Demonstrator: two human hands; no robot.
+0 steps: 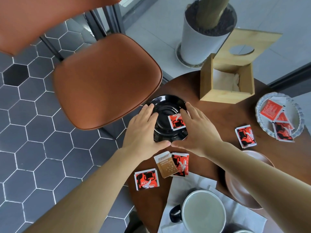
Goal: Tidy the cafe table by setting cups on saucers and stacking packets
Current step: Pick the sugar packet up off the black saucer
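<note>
Two hands: the left hand point(143, 130) and right hand point(196, 130) lie on opposite rims of the glossy black ceramic saucer point(165, 106), thumbs meeting at its near edge.
Grip state: both hands flat, fingers straight, pressing the saucer rather than curled round it.
Saucer location: far left of the round dark wooden bench point(217, 115), close to its edge.
Obstruction: one red-and-black paper packet point(175, 122) lies in the saucer, partly under the right fingers.
Step in hand: judged to be positioning the saucer to receive a cup.
Next move: the packet should come out first; then the white mug with a black handle point(203, 214), near centre, can be set on the saucer.
Loose packets: one at near left point(146, 179), a tan packet point(165, 165) overlapping a red one point(181, 163), another at right point(245, 136).
Surroundings: clear glass dish point(297, 113) holding packets, far right; open bamboo tissue box point(208, 81); brown saucer point(235, 184) under the right forearm.
</note>
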